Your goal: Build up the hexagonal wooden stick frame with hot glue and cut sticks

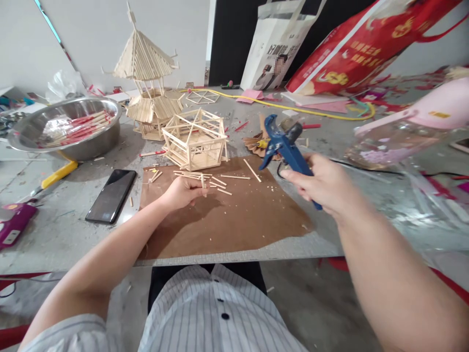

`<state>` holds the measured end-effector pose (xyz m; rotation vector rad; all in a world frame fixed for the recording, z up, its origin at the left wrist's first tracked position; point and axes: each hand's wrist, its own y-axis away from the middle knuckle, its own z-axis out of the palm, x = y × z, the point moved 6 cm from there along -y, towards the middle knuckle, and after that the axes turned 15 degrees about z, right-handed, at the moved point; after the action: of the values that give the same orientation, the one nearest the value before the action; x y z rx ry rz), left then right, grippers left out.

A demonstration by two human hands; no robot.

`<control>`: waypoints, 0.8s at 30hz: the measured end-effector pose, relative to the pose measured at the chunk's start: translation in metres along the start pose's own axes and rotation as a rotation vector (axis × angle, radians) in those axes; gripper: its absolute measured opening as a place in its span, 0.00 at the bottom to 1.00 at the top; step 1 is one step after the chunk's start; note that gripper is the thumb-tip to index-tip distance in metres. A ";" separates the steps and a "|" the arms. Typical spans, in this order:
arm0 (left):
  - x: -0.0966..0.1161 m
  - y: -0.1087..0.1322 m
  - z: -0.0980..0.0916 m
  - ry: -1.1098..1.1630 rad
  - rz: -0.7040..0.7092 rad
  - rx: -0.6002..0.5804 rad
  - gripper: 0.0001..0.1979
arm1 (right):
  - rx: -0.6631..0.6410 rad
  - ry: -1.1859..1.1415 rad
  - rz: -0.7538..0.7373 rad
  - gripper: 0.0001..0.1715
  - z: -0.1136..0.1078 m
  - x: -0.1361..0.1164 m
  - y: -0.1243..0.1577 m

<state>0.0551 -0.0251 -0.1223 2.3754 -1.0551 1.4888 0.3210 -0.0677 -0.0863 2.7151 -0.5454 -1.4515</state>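
My right hand (322, 188) is closed round the handles of a blue cutter (284, 146), held above the right edge of a brown mat (227, 220). My left hand (183, 191) rests on the mat with its fingers curled around a short wooden stick (202, 182). Several cut sticks (220, 181) lie scattered just beyond it. A hexagonal stick frame (194, 139) stands at the mat's far edge. Behind that frame rises a stick pagoda (146, 83).
A steel bowl (95, 139) with red-tipped sticks sits at the far left. A black phone (112, 195) lies left of the mat, a purple device (14, 225) at the left edge. A pink-capped clear bottle (403, 134) lies at right; bags lean at the back.
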 end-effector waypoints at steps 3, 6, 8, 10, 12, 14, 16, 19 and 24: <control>0.010 -0.001 -0.002 0.159 0.115 0.019 0.11 | -0.339 -0.248 0.064 0.13 0.028 -0.008 0.014; 0.013 0.001 0.005 0.285 0.092 -0.084 0.12 | -0.501 -0.410 0.052 0.13 0.054 -0.019 0.017; 0.010 0.002 0.010 0.337 0.020 -0.110 0.14 | -0.533 -0.501 0.069 0.12 0.067 -0.024 0.015; 0.005 0.003 0.011 0.362 -0.051 -0.083 0.16 | -0.564 -0.588 0.087 0.11 0.078 -0.029 0.012; 0.002 0.004 0.012 0.386 -0.104 -0.055 0.17 | -0.599 -0.686 0.087 0.12 0.087 -0.034 0.010; 0.001 0.005 0.013 0.432 -0.131 -0.041 0.16 | -0.666 -0.782 0.083 0.14 0.096 -0.039 0.012; 0.001 0.006 0.015 0.477 -0.148 -0.037 0.16 | -0.773 -0.829 0.080 0.18 0.107 -0.044 0.015; 0.003 0.007 0.019 0.506 -0.167 -0.037 0.14 | -0.859 -0.773 0.016 0.22 0.120 -0.049 0.022; 0.010 0.007 0.024 0.456 -0.179 -0.108 0.11 | -0.627 -0.509 -0.122 0.22 0.108 -0.049 0.022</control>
<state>0.0708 -0.0466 -0.1281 1.8695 -0.7684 1.7369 0.2022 -0.0570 -0.1041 1.9284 0.0873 -1.9410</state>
